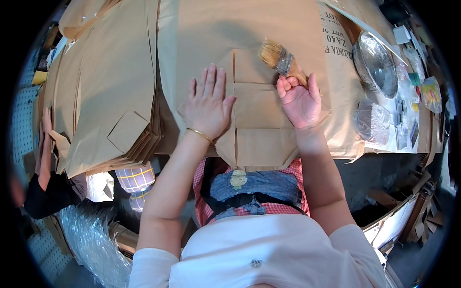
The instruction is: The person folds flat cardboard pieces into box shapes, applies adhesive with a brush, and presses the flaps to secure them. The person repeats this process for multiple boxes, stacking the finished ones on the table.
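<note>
In front of me lies a brown paper bag (266, 108) with its folded bottom end toward me. My left hand (209, 101) rests flat on its left side, palm down and fingers stretched out. A flat paint brush (288, 65) with pale bristles and a wooden handle is gripped in my right hand (300, 101). That hand is turned palm up over the right part of the bag, fingers curled round the handle. The bristles point up and left, above the paper. Part of the handle is hidden by my fingers.
A stack of brown paper bags (113, 91) lies to the left. At the right stand a metal bowl (377, 65) and a plastic-wrapped bundle (373, 122). Another person's arm (44, 153) shows at the far left. Clear plastic sheeting (91, 240) hangs at lower left.
</note>
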Action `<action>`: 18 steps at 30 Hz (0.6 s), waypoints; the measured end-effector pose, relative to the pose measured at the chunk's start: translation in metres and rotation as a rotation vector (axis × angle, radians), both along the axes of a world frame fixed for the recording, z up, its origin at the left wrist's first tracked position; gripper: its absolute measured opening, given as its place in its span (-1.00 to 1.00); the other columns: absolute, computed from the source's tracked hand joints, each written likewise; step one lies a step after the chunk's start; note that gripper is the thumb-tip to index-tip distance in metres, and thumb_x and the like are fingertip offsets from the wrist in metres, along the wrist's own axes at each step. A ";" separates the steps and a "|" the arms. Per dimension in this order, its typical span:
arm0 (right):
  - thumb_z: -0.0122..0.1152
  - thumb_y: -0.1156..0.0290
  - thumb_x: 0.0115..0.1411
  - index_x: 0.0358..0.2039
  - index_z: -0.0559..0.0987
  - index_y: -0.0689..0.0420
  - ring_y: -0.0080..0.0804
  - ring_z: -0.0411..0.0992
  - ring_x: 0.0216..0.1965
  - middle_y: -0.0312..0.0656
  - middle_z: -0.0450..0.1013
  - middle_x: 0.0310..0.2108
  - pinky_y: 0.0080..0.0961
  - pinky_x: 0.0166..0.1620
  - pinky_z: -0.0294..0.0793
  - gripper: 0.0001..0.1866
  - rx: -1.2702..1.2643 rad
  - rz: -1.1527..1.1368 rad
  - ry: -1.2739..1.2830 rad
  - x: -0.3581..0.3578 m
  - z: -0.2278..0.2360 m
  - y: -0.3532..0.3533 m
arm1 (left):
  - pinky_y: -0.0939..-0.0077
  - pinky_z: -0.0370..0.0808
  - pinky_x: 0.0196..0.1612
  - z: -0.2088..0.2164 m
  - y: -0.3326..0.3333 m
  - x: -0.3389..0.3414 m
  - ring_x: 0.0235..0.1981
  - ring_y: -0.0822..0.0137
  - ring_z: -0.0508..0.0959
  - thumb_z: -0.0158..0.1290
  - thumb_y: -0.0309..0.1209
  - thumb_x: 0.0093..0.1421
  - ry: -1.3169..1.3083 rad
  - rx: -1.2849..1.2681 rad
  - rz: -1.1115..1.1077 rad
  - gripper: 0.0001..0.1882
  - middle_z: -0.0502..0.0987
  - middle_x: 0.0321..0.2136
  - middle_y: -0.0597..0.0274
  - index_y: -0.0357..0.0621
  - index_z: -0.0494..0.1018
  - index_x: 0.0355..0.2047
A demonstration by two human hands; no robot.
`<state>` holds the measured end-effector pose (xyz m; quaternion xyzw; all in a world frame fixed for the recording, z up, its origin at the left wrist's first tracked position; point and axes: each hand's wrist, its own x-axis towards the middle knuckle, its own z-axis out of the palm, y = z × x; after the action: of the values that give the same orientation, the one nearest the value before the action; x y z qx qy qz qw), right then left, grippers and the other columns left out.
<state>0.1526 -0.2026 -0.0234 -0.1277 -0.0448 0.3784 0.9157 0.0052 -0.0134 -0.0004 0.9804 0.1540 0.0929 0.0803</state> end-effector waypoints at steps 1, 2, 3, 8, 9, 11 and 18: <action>-0.11 0.11 0.36 0.05 0.38 0.18 -0.25 0.48 -0.12 -0.09 0.53 -0.27 -0.29 0.06 0.44 -0.57 0.003 0.001 -0.004 -0.001 -0.002 0.000 | -0.04 -0.14 0.33 0.001 -0.006 -0.002 0.35 0.02 0.02 -0.13 -0.08 0.25 -0.011 0.005 0.013 -0.29 0.07 0.31 -0.05 -0.20 0.05 0.31; -0.07 0.13 0.35 0.05 0.38 0.18 -0.29 0.48 -0.14 -0.11 0.52 -0.28 -0.33 0.02 0.46 -0.58 0.007 0.003 -0.009 -0.002 -0.004 0.000 | -0.03 -0.14 0.33 0.002 -0.011 -0.007 0.35 -0.01 0.01 -0.12 -0.08 0.25 -0.023 0.009 0.026 -0.29 0.07 0.31 -0.09 -0.21 0.06 0.30; -0.03 0.15 0.35 0.05 0.37 0.19 -0.32 0.49 -0.16 -0.12 0.52 -0.28 -0.38 -0.01 0.49 -0.58 0.004 -0.001 -0.014 -0.003 -0.006 -0.002 | -0.02 -0.13 0.33 0.001 -0.018 -0.020 0.35 -0.04 0.01 -0.12 -0.08 0.25 0.008 -0.001 -0.025 -0.29 0.07 0.30 -0.11 -0.21 0.06 0.30; 0.05 0.19 0.32 0.02 0.41 0.19 -0.39 0.48 -0.25 -0.15 0.49 -0.21 -0.46 -0.15 0.50 -0.61 -0.159 0.013 -0.047 0.000 -0.004 -0.002 | 0.09 -0.03 0.33 0.013 0.002 -0.051 0.31 -0.07 0.09 -0.10 -0.20 0.25 0.027 -0.298 -0.403 -0.37 0.16 0.26 -0.10 -0.22 0.12 0.27; 0.05 0.19 0.32 0.02 0.42 0.20 -0.40 0.48 -0.27 -0.15 0.49 -0.19 -0.46 -0.17 0.49 -0.61 -0.171 0.021 -0.064 0.001 -0.004 -0.002 | 0.10 -0.01 0.32 0.017 0.014 -0.036 0.30 -0.07 0.10 -0.10 -0.23 0.25 -0.012 -0.440 -0.490 -0.39 0.17 0.25 -0.09 -0.23 0.13 0.26; 0.08 0.22 0.30 0.00 0.44 0.21 -0.41 0.48 -0.30 -0.15 0.49 -0.19 -0.49 -0.20 0.49 -0.62 -0.310 0.099 -0.128 -0.022 0.007 -0.011 | 0.09 0.00 0.33 0.019 0.026 -0.014 0.29 -0.09 0.11 -0.07 -0.24 0.19 -0.005 -0.119 -0.457 -0.38 0.17 0.24 -0.11 -0.26 0.16 0.23; 0.23 0.51 0.12 -0.22 0.56 0.21 -0.28 0.52 -0.32 -0.19 0.54 -0.30 -0.45 -0.29 0.50 -0.81 -0.920 0.195 -1.272 -0.057 0.102 -0.103 | 0.06 -0.09 0.35 0.010 0.016 -0.021 0.32 -0.15 0.03 -0.04 -0.04 0.15 0.032 0.044 -0.406 -0.23 0.08 0.26 -0.26 -0.33 0.13 0.23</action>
<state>0.0953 -0.3061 0.0786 -0.6810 -0.4097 0.2916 0.5323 -0.0160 0.0026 0.0092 0.9942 -0.0476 0.0625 0.0734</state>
